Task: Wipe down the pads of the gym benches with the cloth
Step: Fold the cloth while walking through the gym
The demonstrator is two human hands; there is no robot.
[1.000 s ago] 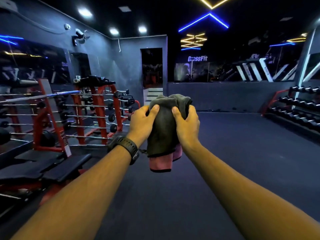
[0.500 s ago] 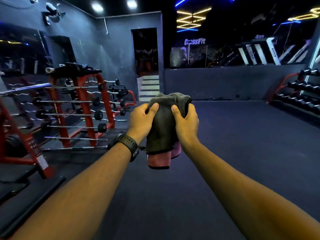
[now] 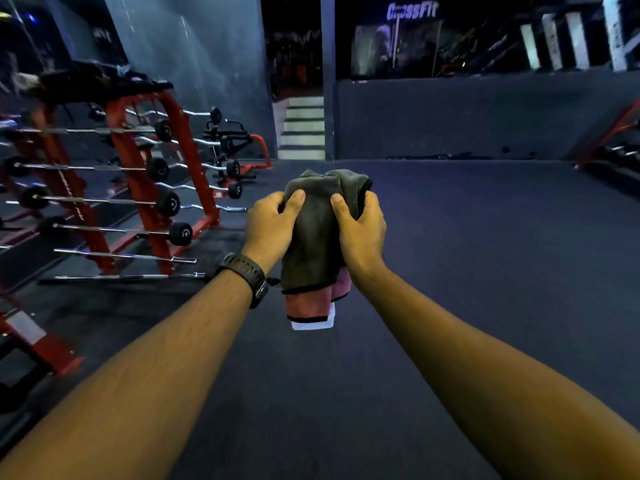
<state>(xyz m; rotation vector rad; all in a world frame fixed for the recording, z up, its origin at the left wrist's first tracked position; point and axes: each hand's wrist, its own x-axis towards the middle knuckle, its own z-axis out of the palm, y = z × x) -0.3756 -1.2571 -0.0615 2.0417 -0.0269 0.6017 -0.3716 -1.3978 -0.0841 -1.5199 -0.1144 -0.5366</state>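
A folded grey cloth (image 3: 317, 237) with a pink and white underside hangs in front of me at chest height. My left hand (image 3: 268, 226), with a black watch on its wrist, grips the cloth's left side, thumb on its front. My right hand (image 3: 360, 230) grips the right side the same way. A small black bench with a red frame (image 3: 232, 136) stands far off by the back wall. The red foot of another frame (image 3: 38, 344) shows at the left edge; its pad is out of view.
A red rack of barbells (image 3: 145, 181) fills the left side. Stairs (image 3: 301, 129) rise through a doorway at the back. A dumbbell rack (image 3: 620, 150) lines the right wall. Dark rubber floor (image 3: 467, 271) spreads ahead and to the right.
The view has tilted down and moved forward; the near benches on the left have slid out of frame. Both hands keep the same grip on the cloth.
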